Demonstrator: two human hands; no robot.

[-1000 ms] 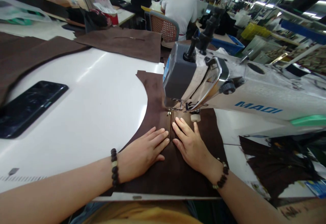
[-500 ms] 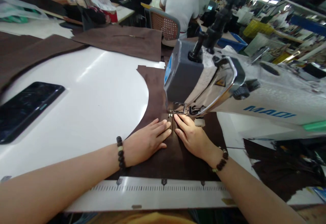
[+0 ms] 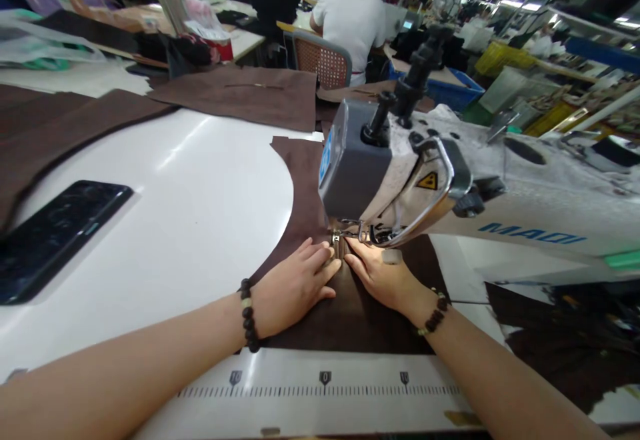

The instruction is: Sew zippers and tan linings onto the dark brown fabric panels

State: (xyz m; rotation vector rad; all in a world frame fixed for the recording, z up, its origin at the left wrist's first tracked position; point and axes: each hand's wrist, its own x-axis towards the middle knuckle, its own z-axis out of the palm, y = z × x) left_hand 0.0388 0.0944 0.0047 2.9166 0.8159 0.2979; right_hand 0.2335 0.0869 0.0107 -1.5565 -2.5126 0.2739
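My left hand [image 3: 295,288] and my right hand [image 3: 383,277] lie flat on a dark brown suede panel [image 3: 305,190], one on each side of a metal-toothed zipper [image 3: 341,248]. Their fingertips nearly meet at the zipper, just in front of the presser foot [image 3: 350,233] of a white MAQI industrial sewing machine [image 3: 350,167]. The machine head hides the panel's far part and the needle area is hard to make out. Each wrist wears a dark bead bracelet.
A black smartphone [image 3: 60,241] lies on the white table [image 3: 200,227] to the left. A ruler scale [image 3: 325,387] runs along the near edge. More brown suede pieces [image 3: 240,97] lie beyond, with a dark scrap [image 3: 565,340] at lower right. A seated co-worker [image 3: 353,20] works ahead.
The suede panel and zipper have moved forward under the machine, with both hands travelling along. More of the ruler scale shows at the near edge.
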